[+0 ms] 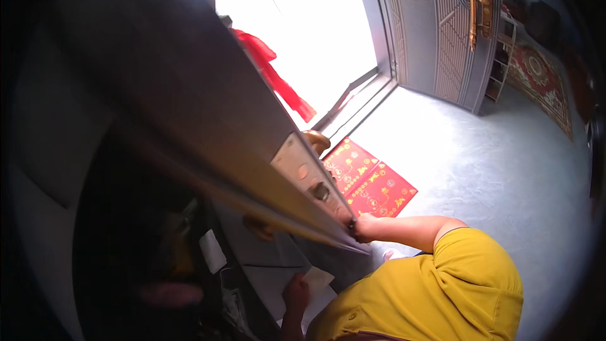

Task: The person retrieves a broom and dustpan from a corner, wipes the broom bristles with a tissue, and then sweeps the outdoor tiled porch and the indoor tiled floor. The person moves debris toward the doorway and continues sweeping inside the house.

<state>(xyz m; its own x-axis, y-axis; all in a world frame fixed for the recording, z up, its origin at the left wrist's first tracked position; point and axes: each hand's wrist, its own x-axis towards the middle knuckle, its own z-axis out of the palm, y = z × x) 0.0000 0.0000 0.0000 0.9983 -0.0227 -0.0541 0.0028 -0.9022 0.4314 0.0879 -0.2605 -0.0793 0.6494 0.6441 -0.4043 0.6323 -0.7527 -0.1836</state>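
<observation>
A big dark door [208, 69] runs slantwise through the view, its edge bearing a pale lock plate [297, 167] with a dark latch. On the far side of that edge a golden handle [317, 141] sticks out. My right arm, in a yellow sleeve, reaches left, and my right hand [366, 227] is closed on the door's edge below the lock plate; its fingers are partly hidden. Lower down, in shadow, my left hand [295, 292] is closed on a pale, thin piece [318, 277], whether cloth or paper I cannot tell.
A red mat [379, 186] with gold prints lies on the grey floor [467, 158]. Red ribbon [278, 76] hangs by the bright doorway. Another grey door [423, 31] with a golden handle stands at the upper right, near a white shelf [500, 63] and a patterned rug [540, 79].
</observation>
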